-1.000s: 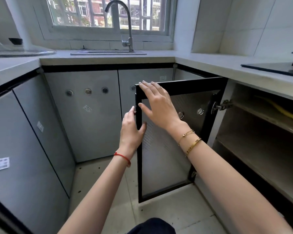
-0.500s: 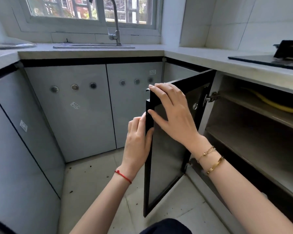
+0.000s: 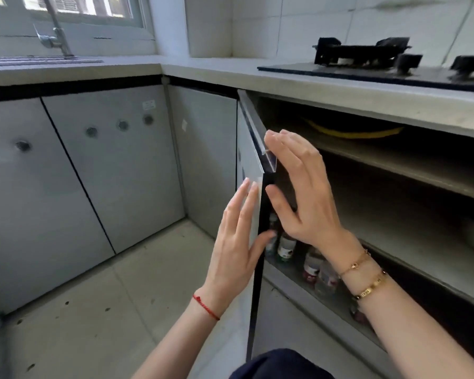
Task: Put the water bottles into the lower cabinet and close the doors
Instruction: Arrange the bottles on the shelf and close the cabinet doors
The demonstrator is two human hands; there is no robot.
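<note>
Door of the lower cabinet stands ajar, edge toward me. My left hand lies flat on its outer face, fingers spread; my right hand, fingers loosely spread, touches its top corner. Bottles stand on the bottom shelf just right of the door.

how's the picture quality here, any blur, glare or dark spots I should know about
Head view: wide-angle bending curves the countertop; the window is bright and washed out; the cabinet interior is shadowed, so the water bottles look dim and soft; both hands stay fairly sharp.
</note>
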